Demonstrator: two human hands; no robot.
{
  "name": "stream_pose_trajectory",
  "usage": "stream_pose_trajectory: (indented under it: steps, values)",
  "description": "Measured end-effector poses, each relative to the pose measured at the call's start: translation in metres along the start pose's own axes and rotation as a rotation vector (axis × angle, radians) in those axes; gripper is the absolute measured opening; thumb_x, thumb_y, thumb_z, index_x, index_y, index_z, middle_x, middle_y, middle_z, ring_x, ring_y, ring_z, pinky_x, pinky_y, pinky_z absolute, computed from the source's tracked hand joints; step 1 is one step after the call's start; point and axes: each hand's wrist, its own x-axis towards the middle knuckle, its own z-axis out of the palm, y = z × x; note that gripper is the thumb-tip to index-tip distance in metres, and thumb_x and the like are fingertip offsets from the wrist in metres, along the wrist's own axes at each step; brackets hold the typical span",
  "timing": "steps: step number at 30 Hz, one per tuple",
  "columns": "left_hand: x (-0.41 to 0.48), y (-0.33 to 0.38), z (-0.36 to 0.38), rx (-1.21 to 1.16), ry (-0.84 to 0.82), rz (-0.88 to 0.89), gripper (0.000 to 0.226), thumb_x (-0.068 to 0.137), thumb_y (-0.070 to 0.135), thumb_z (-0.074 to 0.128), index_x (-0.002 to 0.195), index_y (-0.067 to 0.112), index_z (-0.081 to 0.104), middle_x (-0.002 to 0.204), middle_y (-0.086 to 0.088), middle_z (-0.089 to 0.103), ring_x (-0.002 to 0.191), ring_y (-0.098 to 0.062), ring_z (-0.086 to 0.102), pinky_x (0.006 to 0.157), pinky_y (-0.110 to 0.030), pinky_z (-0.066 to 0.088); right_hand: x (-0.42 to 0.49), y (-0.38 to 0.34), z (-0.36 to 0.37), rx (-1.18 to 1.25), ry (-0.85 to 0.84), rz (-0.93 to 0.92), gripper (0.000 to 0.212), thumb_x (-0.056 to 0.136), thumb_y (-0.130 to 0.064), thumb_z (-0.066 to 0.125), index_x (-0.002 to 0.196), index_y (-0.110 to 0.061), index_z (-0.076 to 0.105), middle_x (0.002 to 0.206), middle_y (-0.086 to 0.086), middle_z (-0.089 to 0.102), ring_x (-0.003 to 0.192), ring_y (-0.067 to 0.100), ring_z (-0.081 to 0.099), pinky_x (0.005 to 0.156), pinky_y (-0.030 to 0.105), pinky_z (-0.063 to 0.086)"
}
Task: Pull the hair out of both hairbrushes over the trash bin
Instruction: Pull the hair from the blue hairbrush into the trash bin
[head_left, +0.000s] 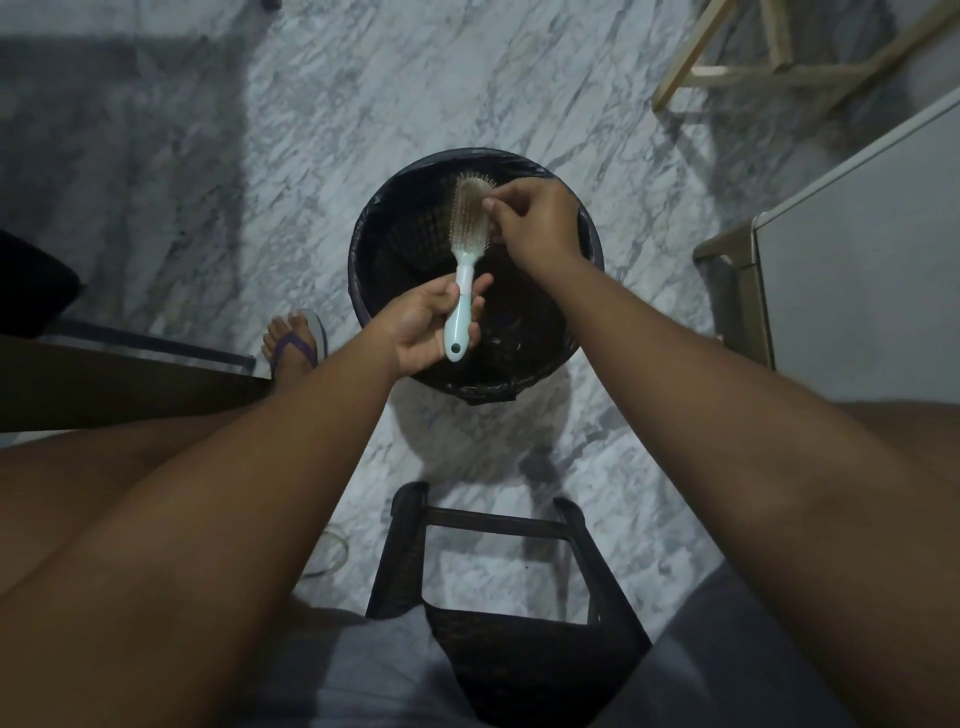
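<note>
Holding hairbrush (464, 270) over trash bin (358, 249): left hand (423, 327) has fingers + thumb wrapped round the pale blue handle, head pointing away, bristles up, brush directly above the bin's black-lined opening. Right hand (537, 223) w/ fingers curled, tips pinched together on tan hair (475, 187) matted in bristles at head's upper right edge. Bin sits on marble floor (311, 130); dark stool (493, 525) nearer the person, foot in purple-strap sandal (293, 340) just left of bin.
</note>
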Motion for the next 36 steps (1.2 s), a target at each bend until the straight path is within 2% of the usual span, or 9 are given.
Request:
stream_pose_trajectory:
  steps: [4,11,17,19,21,23,25,31,36]
  values:
    - [0.004,-0.005,0.001,-0.019,0.021,0.023,0.036,0.104,0.007,0.038,0.139,0.006,0.049,0.116,-0.003,0.065,0.076,-0.011,0.06,0.06,-0.029,0.053,0.001,-0.011,-0.01,0.029,0.11,-0.104,0.011,0.088,-0.019,0.071,0.089,-0.011,0.077,0.07,-0.008,0.071,0.065,0.005,0.069,0.069,0.02,0.058]
    - [0.008,-0.005,0.01,-0.095,0.065,0.076,0.029,0.105,0.007,0.034,0.125,-0.001,0.054,0.099,-0.006,0.062,0.066,-0.009,0.056,0.054,-0.025,0.048,-0.007,-0.01,-0.014,0.127,0.337,-0.291,0.016,0.094,-0.022,0.063,0.091,-0.009,0.071,0.081,-0.001,0.071,0.073,0.017,0.069,0.067,0.043,0.057]
    - [0.01,-0.004,-0.003,-0.14,0.171,0.117,0.028,0.104,0.006,0.031,0.118,0.001,0.055,0.093,-0.005,0.056,0.06,-0.008,0.054,0.05,-0.024,0.045,-0.015,-0.011,-0.019,0.171,0.592,-0.301,0.014,0.097,-0.013,0.058,0.091,-0.001,0.062,0.084,0.005,0.065,0.076,0.02,0.063,0.063,0.043,0.055]
    - [0.009,-0.004,-0.007,-0.167,0.16,0.12,0.029,0.103,0.004,0.031,0.117,0.002,0.056,0.093,-0.005,0.056,0.061,-0.008,0.054,0.051,-0.024,0.046,-0.019,0.0,-0.02,0.105,0.515,-0.187,0.011,0.096,-0.012,0.055,0.092,-0.003,0.06,0.085,0.005,0.063,0.078,0.022,0.063,0.069,0.042,0.054]
    - [0.007,-0.002,-0.009,-0.175,0.135,0.121,0.032,0.101,0.002,0.03,0.119,0.003,0.056,0.094,-0.004,0.057,0.062,-0.008,0.054,0.053,-0.025,0.047,-0.022,0.014,-0.021,-0.083,0.19,0.042,0.01,0.093,-0.008,0.054,0.097,-0.005,0.063,0.094,0.006,0.066,0.09,0.025,0.065,0.079,0.028,0.051]
    - [0.005,0.0,-0.009,-0.154,0.109,0.127,0.035,0.1,0.001,0.03,0.123,0.006,0.056,0.098,-0.003,0.06,0.064,-0.009,0.054,0.054,-0.025,0.047,-0.028,0.025,-0.02,-0.375,-0.184,0.261,0.027,0.09,-0.008,0.057,0.117,-0.003,0.063,0.117,0.013,0.066,0.11,0.029,0.062,0.087,0.018,0.043]
    - [0.005,0.0,-0.009,-0.134,0.091,0.135,0.038,0.101,0.003,0.031,0.129,0.008,0.054,0.102,-0.002,0.063,0.065,-0.01,0.053,0.054,-0.025,0.046,-0.03,0.028,-0.016,-0.501,-0.361,0.336,0.058,0.086,-0.014,0.063,0.141,-0.004,0.046,0.14,0.021,0.05,0.127,0.035,0.052,0.103,0.031,0.044]
    - [0.003,-0.004,-0.007,-0.038,0.039,0.094,0.04,0.104,0.007,0.032,0.14,0.013,0.048,0.104,-0.002,0.064,0.067,-0.011,0.052,0.055,-0.025,0.046,-0.026,-0.002,-0.002,0.057,-0.149,0.083,0.074,0.087,-0.034,0.071,0.152,-0.027,0.035,0.146,0.005,0.049,0.113,0.013,0.063,0.098,0.029,0.052]
    - [0.002,-0.007,-0.004,-0.035,0.026,0.082,0.034,0.104,0.007,0.033,0.131,0.01,0.053,0.104,-0.004,0.06,0.067,-0.012,0.051,0.055,-0.026,0.046,-0.018,-0.011,-0.002,-0.046,-0.164,0.049,0.037,0.083,-0.021,0.079,0.118,-0.012,0.071,0.099,0.004,0.077,0.081,0.004,0.07,0.078,0.019,0.059]
